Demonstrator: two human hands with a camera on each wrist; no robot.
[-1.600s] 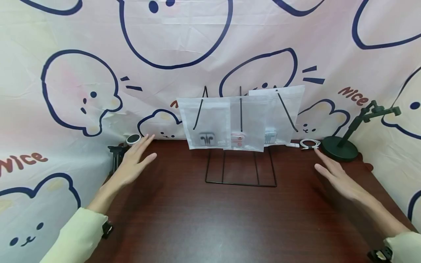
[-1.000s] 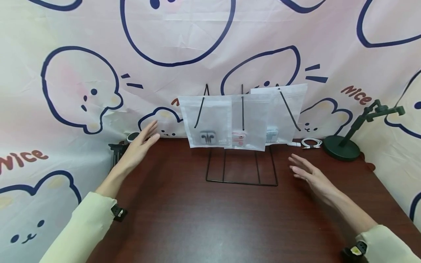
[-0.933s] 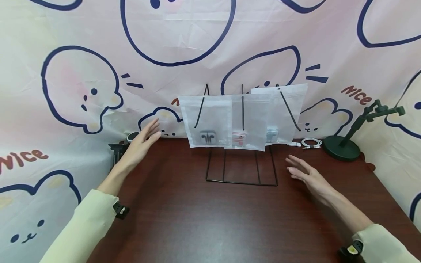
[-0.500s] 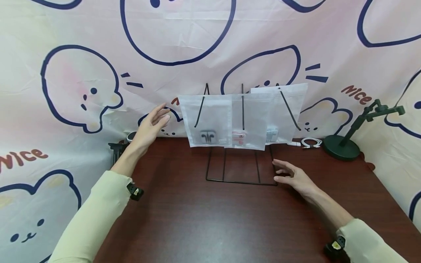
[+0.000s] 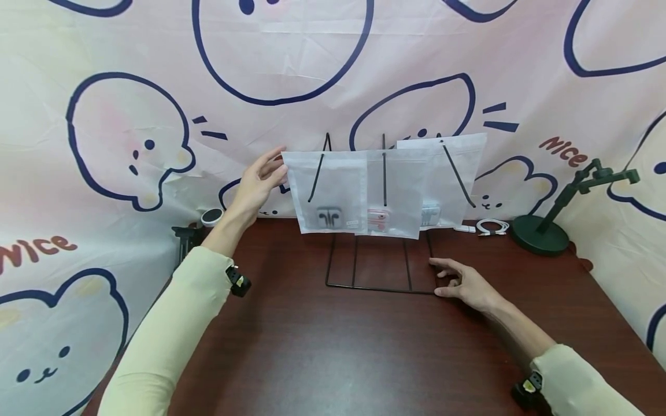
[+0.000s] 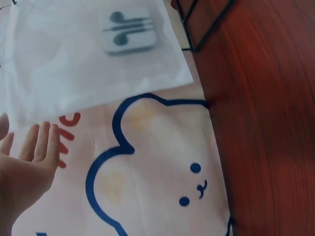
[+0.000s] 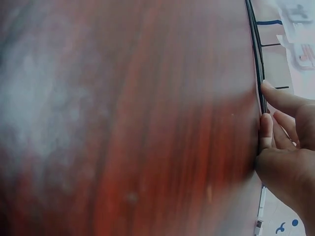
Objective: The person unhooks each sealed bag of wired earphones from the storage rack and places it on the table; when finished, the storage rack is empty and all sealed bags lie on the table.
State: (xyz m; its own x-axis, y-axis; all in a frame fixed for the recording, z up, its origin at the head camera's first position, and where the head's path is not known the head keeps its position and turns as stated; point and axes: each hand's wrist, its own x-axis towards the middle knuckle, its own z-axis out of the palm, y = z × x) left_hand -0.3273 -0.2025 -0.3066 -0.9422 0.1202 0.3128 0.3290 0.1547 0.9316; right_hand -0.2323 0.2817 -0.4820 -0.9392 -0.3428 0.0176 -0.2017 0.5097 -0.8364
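A black wire display rack (image 5: 374, 289) stands at the back of the table, with three frosted zip bags hanging from its hooks. The left bag (image 5: 346, 179) contains dark-looking earphones in a case (image 5: 329, 217). In the middle bag (image 5: 403, 185) sits a reddish earphone case (image 5: 378, 220); the right bag (image 5: 437, 188) holds a pale blue one. My left hand (image 5: 255, 185) has its fingertips right at the left bag's upper left edge, fingers loosely extended. My right hand (image 5: 470, 286) grips the rack's front right base corner, thumb on the front wire in the right wrist view.
A green jointed stand (image 5: 541, 234) is at the back right, beside a coiled white cable (image 5: 491, 226) and a small white piece (image 5: 465, 228). At the back left, a black stand (image 5: 186, 242) and a white-rimmed round object (image 5: 211, 217) stand near my left forearm. Printed fabric hangs behind.
My left hand has moved right and up to the left bag's edge. The right hand has come left from near the green stand to the rack's base corner and taken hold of it.
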